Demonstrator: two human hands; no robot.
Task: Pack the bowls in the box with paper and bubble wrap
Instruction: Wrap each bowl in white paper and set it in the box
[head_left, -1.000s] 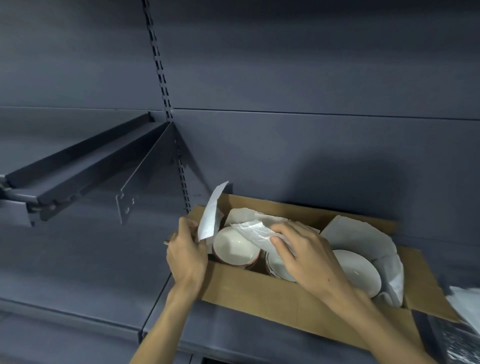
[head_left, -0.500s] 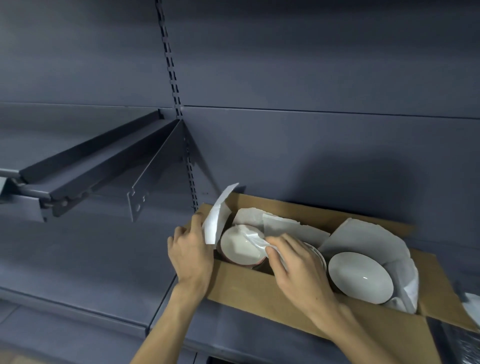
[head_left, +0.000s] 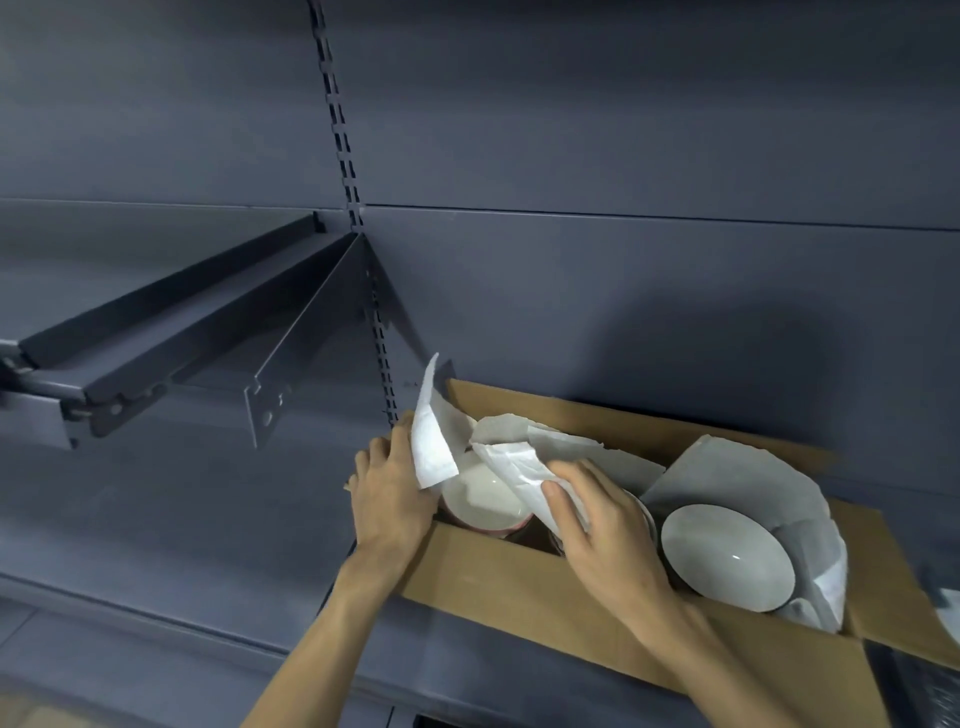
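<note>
An open cardboard box (head_left: 498, 574) stands on a grey shelf. Inside at the left lies a white bowl with a reddish outside (head_left: 483, 499). A larger white bowl (head_left: 727, 558) sits at the right on white paper (head_left: 727, 473). A third bowl in the middle is mostly hidden under my right hand (head_left: 597, 535), which grips a crumpled sheet of white paper (head_left: 519, 462) over the left bowl. My left hand (head_left: 392, 493) rests on the box's left corner and pinches an upright paper flap (head_left: 431, 436).
A dark metal shelf bracket (head_left: 306, 353) and an upper shelf (head_left: 171, 332) jut out at the left. The slotted upright (head_left: 345, 156) runs up the grey back panel. More white paper (head_left: 950, 613) and bubble wrap (head_left: 930, 686) show at the right edge.
My right hand has drawn the crumpled paper up and leftward over the left bowl. The right bowl is now fully uncovered. My left hand stays on the box corner with its flap.
</note>
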